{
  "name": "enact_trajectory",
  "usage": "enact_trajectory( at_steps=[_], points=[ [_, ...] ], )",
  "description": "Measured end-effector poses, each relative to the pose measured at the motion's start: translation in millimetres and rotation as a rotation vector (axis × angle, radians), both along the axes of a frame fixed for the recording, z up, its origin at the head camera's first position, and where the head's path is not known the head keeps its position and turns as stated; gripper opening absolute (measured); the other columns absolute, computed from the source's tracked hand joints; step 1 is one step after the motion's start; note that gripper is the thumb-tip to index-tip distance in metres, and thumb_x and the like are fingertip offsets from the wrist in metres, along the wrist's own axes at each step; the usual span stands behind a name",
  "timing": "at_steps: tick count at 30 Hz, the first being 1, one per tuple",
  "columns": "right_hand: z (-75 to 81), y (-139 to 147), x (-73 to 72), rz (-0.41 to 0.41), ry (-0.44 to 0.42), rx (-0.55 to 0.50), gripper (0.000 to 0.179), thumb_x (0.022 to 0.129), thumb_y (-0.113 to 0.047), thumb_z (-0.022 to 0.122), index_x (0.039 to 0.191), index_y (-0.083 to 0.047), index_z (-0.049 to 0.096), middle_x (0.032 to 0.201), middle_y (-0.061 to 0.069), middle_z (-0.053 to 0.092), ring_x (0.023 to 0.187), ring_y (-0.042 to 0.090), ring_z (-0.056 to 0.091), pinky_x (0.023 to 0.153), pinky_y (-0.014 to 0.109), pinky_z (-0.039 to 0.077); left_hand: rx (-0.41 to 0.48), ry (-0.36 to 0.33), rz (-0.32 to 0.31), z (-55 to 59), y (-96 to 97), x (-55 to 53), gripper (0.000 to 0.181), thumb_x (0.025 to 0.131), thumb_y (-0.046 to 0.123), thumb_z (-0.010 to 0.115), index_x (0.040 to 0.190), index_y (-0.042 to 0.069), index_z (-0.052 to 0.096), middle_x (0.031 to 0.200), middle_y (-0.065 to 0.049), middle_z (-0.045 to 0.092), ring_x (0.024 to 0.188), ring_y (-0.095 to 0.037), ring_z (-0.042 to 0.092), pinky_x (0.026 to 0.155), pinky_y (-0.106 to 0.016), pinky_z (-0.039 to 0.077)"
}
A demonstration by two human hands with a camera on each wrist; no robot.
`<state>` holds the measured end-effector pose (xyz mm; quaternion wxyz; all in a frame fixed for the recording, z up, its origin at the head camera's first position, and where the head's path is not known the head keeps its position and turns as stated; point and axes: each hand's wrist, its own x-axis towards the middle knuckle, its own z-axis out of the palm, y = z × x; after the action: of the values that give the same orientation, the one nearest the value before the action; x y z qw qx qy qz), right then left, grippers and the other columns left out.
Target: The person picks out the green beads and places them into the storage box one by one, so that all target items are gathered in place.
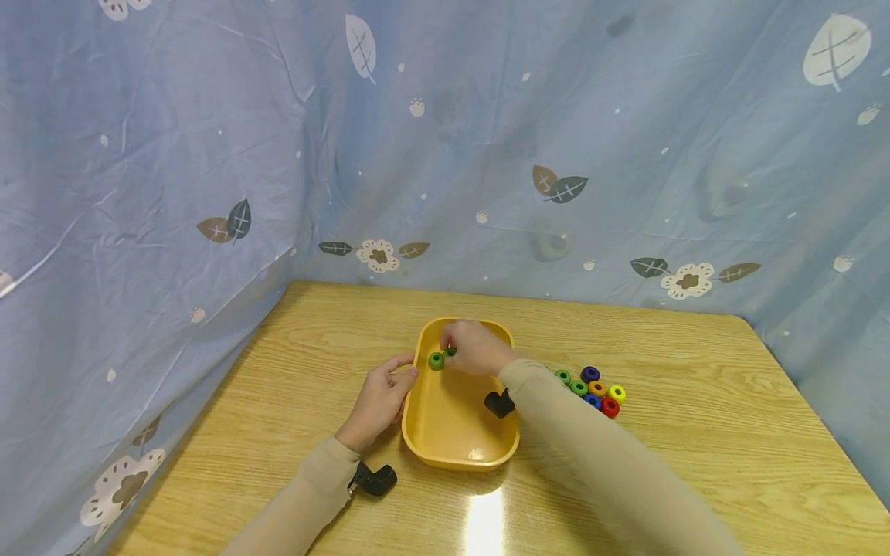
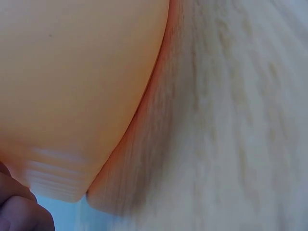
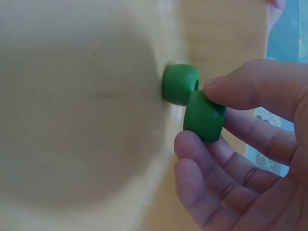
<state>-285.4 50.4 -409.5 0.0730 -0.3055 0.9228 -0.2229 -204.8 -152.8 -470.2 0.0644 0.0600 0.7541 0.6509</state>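
Observation:
A yellow-orange plastic tray with rounded corners stands on the table. Reaching into its far end, my right hand pinches a green barrel-shaped bead between thumb and fingers. Right beside that one, a second green bead sits by the tray's end wall, overlapping it in the right wrist view. At the tray's left side, my left hand holds the rim with thumb and fingers. Curled fingers of that hand show against the tray's outer wall in the left wrist view.
To the tray's right lies a cluster of beads: green beads, a purple bead, an orange bead, a yellow bead, a red bead and a blue one, partly behind the right sleeve. A patterned blue curtain backs the wooden table.

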Motion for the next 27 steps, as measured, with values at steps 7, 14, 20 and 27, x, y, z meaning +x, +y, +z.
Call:
enact_trajectory(
  at_steps=[7, 14, 20, 27],
  points=[
    [-6.8, -4.2, -3.4, -0.045, -0.030, 0.050, 0.011, 0.093, -0.012, 0.079, 0.101, -0.008, 0.073, 0.094, 0.004, 0.069, 0.077, 0.017, 0.057, 0.076, 0.033, 0.052, -0.007, 0.014, -0.003, -2.3, -0.4, -2.2, 0.045, 0.111, 0.021, 0.053, 0.150, 0.000, 0.049, 0.059, 0.000, 0.054, 0.039, -0.007, 0.037, 0.039, -0.020, 0.031],
    [-13.6, -4.5, -6.2, -0.064, -0.055, 0.081, 0.013, 0.092, -0.011, 0.080, 0.102, -0.010, 0.073, 0.100, 0.006, 0.071, 0.081, 0.017, 0.059, 0.079, 0.034, 0.054, -0.011, 0.015, 0.000, -0.9, -0.4, -1.3, 0.044, 0.110, 0.022, 0.054, 0.149, 0.001, 0.050, 0.059, 0.000, 0.053, 0.040, -0.009, 0.037, 0.040, -0.021, 0.032],
    [-16.6, -2.4, -6.6, -0.061, -0.063, 0.068, 0.013, 0.091, -0.012, 0.080, 0.101, -0.010, 0.072, 0.098, 0.006, 0.069, 0.083, 0.019, 0.059, 0.081, 0.035, 0.054, -0.004, 0.007, 0.004, -0.5, -0.2, -1.0, 0.043, 0.111, 0.022, 0.054, 0.149, 0.002, 0.050, 0.059, -0.001, 0.052, 0.040, -0.009, 0.037, 0.040, -0.021, 0.032],
    [-8.0, 2.9, -2.0, -0.066, -0.054, 0.023, 0.020, 0.092, -0.014, 0.080, 0.110, -0.007, 0.073, 0.104, 0.009, 0.071, 0.091, 0.021, 0.064, 0.086, 0.039, 0.056, 0.001, 0.007, 0.008, -1.8, 0.1, -2.0, 0.045, 0.111, 0.022, 0.053, 0.150, 0.001, 0.049, 0.062, -0.005, 0.054, 0.041, -0.009, 0.037, 0.039, -0.021, 0.032]
  ],
)
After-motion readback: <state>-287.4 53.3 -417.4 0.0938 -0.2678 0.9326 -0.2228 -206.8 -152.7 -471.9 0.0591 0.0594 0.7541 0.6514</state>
